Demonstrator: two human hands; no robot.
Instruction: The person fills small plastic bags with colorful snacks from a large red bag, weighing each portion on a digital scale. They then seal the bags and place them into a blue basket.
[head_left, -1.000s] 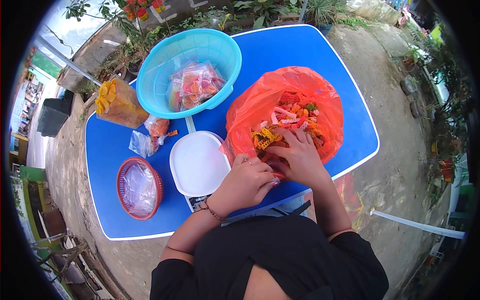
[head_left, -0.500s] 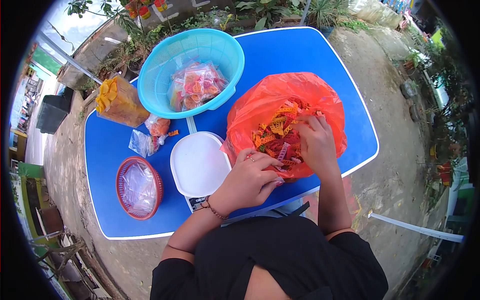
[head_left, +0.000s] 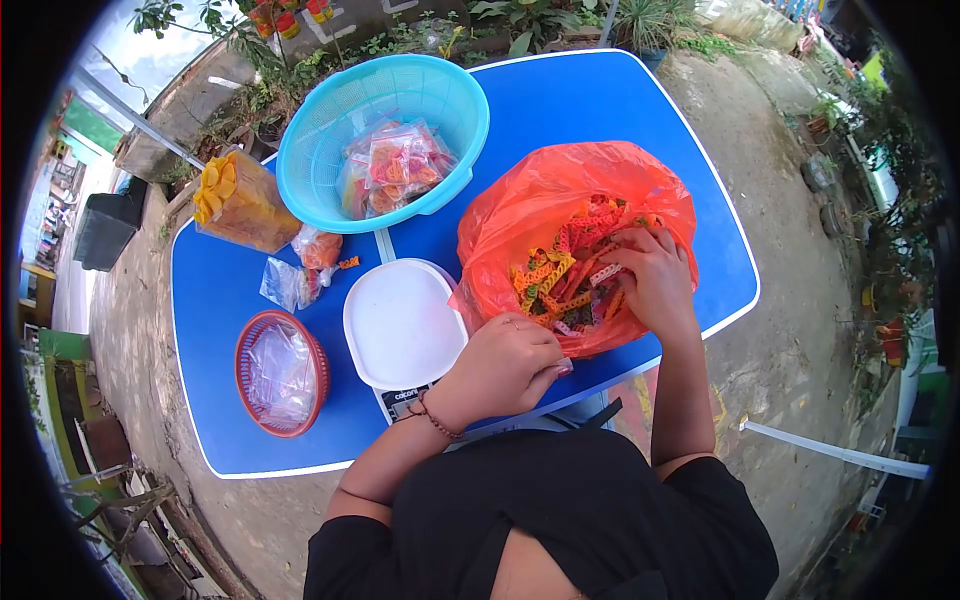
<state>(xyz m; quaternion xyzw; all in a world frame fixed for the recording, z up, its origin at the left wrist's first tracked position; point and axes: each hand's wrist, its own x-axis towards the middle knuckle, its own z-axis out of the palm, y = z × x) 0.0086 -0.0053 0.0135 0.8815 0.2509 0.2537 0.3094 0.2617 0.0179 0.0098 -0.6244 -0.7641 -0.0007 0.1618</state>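
A large red plastic bag (head_left: pixel 500 225) stands open on the table, filled with curly orange, yellow, red and pink crackers (head_left: pixel 565 268). Inside it is my right hand (head_left: pixel 655 280), its fingers curled round some crackers; a pale pink one shows at the fingertips. My left hand (head_left: pixel 510 365) is closed in a pinch at the bag's near edge. A bit of clear plastic (head_left: pixel 566 364), apparently a small bag, sticks out from its fingertips; the rest is hidden. Just left of that hand is a kitchen scale (head_left: pixel 405 325) with a white top.
A turquoise basket (head_left: pixel 300 165) holding filled packets (head_left: pixel 400 165) stands at the back of the blue table (head_left: pixel 570 100). Nearby are a bag of yellow chips (head_left: pixel 245 205) and small plastic packets (head_left: pixel 300 275). A red-brown basket (head_left: pixel 322 385) at left holds clear bags (head_left: pixel 280 375).
My right hand has shifted slightly right in the red bag, its fingers curling among crackers that have been stirred. My left hand's fingers have drawn together, away from the red rim.
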